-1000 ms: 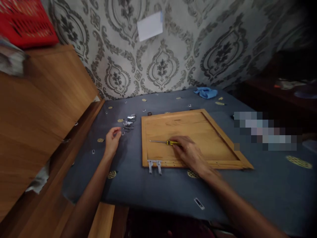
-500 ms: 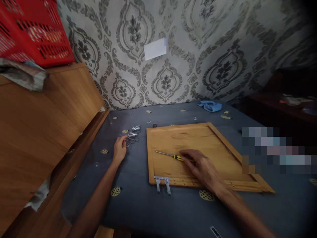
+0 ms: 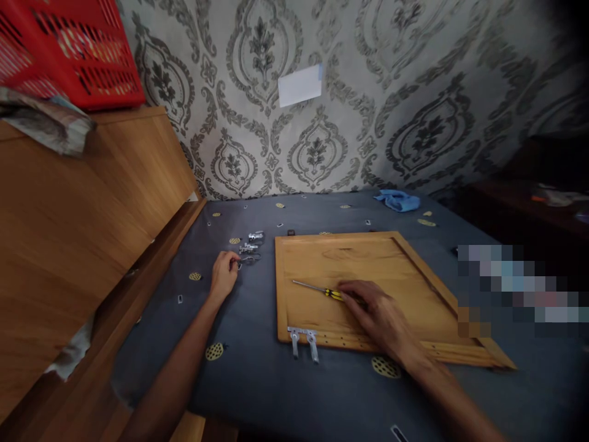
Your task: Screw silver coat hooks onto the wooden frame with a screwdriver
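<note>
A framed wooden panel [image 3: 335,264] lies on the dark patterned cloth. Over it, my right hand [image 3: 375,307] is closed on the handle of a yellow-and-black screwdriver [image 3: 331,293], whose shaft points left. At the panel's near left corner, two metal hinges [image 3: 304,341] sit side by side on the frame with arms toward me. Left of the panel, my left hand [image 3: 224,273] has its fingers pinched at the end of a small metal piece [image 3: 248,260]. Metal hinge parts [image 3: 251,248] lie just beyond those fingers.
A tall wooden cabinet [image 3: 101,202] stands on the left, carrying a red basket [image 3: 92,61] and crumpled paper [image 3: 50,123]. Blue cloth [image 3: 399,200] lies by the patterned wall at the back. A blurred-out area covers part of the right side.
My left hand has shifted slightly toward me, from the hinge parts to the small metal piece. My right hand still holds the screwdriver over the panel. The view has shifted slightly.
</note>
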A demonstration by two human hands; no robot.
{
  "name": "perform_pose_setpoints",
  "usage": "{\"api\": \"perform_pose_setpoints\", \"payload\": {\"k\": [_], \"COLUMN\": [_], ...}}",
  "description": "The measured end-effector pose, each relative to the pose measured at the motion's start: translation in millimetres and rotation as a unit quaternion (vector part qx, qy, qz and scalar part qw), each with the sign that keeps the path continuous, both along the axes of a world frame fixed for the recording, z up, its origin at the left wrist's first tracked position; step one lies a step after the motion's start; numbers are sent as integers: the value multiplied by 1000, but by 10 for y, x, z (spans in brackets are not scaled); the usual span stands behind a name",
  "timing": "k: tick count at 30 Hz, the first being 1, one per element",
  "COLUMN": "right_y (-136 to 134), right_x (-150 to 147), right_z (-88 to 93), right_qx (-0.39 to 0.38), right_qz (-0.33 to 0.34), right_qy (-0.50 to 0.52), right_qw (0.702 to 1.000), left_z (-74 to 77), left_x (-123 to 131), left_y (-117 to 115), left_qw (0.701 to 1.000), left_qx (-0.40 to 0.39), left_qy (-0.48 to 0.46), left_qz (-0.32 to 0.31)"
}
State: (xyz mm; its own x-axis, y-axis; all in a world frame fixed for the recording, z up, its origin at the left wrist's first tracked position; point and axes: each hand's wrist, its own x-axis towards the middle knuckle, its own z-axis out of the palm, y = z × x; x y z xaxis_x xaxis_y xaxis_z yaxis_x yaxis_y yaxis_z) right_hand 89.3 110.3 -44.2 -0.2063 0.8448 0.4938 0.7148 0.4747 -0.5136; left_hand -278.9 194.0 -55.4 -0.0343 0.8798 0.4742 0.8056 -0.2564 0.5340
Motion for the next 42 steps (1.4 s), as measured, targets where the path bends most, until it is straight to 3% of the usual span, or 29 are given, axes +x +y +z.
{"api": "perform_pose_setpoints", "payload": {"k": [13, 24, 34, 42], "right_y": [0, -13, -51, 93], "right_x": [-6, -35, -217, -325], "right_z": [-3, -51, 132, 173], "right_qx": [0, -17, -49, -64], "right_qz": [3, 16, 11, -14], "right_qy": [-8, -12, -58, -98], "right_qw": [1000, 1000, 997, 993], "left_z": [40, 104, 219, 375], "left_x": [26, 54, 11, 100], "left_y": [-89, -80, -140, -272], "left_qw": [999, 998, 995, 980], "left_qx": [1, 17, 17, -47], "left_qy": [35, 42, -69, -188], "left_qz": [-9, 49, 68, 46]}}
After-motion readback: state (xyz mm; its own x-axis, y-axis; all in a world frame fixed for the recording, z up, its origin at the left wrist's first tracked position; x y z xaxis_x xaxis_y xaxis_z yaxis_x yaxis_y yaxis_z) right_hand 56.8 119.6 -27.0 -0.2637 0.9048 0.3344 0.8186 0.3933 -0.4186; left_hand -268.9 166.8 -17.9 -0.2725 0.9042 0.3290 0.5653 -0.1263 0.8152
